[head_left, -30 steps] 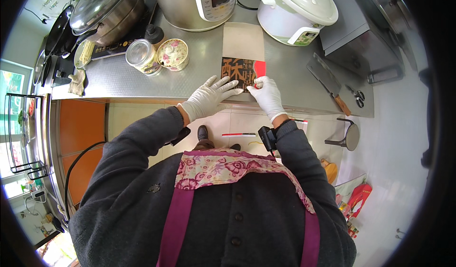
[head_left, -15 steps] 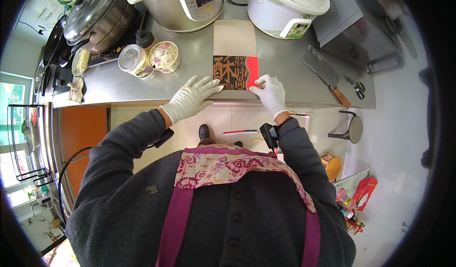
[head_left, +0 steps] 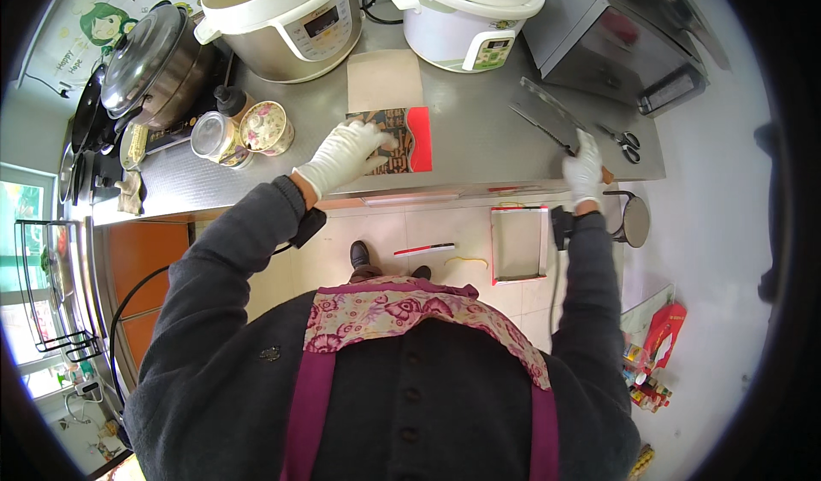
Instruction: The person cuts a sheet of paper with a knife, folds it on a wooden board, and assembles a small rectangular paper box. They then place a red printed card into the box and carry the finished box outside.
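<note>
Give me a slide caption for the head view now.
Gloved left hand on printed cardboard, gloved right hand at the handle end of a cleaver, metal counter below.

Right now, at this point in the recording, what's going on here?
A person in white gloves stands at a metal counter. Their left hand lies over a dark-and-red printed card. Their right hand is at the handle of the cleaver; whether it is gripped is unclear. The scissors lie to the cleaver's right.

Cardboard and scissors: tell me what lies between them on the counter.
In the head view, the cleaver lies between the cardboard and scissors, with the right hand over its handle.
</note>
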Available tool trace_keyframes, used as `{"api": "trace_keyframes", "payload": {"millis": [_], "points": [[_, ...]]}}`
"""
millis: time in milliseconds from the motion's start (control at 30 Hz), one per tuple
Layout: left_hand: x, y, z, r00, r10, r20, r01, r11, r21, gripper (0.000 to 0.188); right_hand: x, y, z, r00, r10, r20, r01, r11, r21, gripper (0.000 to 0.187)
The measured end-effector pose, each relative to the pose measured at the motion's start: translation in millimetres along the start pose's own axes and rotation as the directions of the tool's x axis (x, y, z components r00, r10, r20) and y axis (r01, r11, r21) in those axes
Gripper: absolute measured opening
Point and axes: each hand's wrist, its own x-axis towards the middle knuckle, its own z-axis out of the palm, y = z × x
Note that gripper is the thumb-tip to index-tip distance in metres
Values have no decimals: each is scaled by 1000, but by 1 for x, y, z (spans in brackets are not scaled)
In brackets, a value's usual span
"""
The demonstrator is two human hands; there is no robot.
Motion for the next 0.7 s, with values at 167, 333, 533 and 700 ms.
{"api": "trace_keyframes", "payload": {"millis": [167, 333, 533, 700], "points": [[40, -1, 5, 963, -211, -171, 209, 978, -28, 60, -5, 66, 0, 932, 172, 319, -55, 938, -342, 53], [63, -6, -5, 915, -366, 169, 400, 876, -269, 43, -27, 54, -32, 987, 32, 155, -13, 993, -121, 30], [59, -16, -8, 971, -235, 42, 236, 918, -317, 26, -56, 5, -74, 745, 268, 611, -594, 683, 425, 40], [54, -19, -3, 990, -114, -85, 78, 936, -343, 24, -53, -62, -48, 564, 52, 824, -712, 536, 453, 44]]}}
